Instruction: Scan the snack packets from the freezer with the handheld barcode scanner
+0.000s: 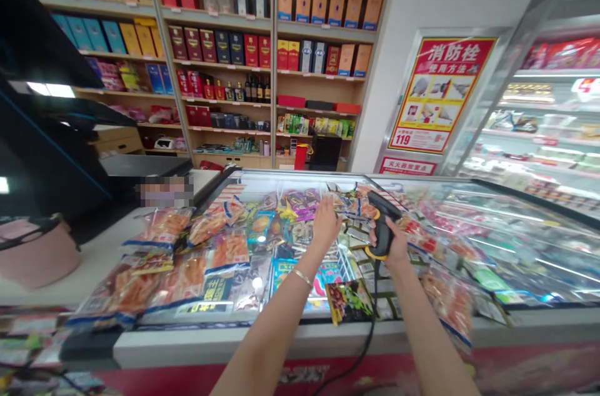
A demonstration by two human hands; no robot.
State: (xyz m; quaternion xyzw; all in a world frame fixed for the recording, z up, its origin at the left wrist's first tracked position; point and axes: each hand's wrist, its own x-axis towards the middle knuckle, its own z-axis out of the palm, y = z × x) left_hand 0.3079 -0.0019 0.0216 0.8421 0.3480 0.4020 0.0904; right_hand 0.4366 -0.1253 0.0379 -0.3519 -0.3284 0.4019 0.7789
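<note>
My right hand (397, 244) is wrapped round the handle of a black barcode scanner (385, 230) with yellow trim. The scanner's head points up and to the left, and its black cable (372, 321) hangs down past the freezer's front. My left hand (327, 221) reaches forward over the glass with its fingers stretched out, beside purple snack packets (300, 203). Whether the fingertips touch the bags beyond them is unclear. Close to the right hand lie clear bags of reddish-brown food (363, 205). A dark green packet (349, 301) rests at the front edge, between my forearms.
A glass-topped chest freezer (262, 335) spans the front. Bagged snacks (173, 227) are piled on its left end. At left stand a pink bucket-like container (37, 255) and a dark monitor (37, 102). Behind are shelves of boxed goods (319, 2); a refrigerated display (544, 115) stands right.
</note>
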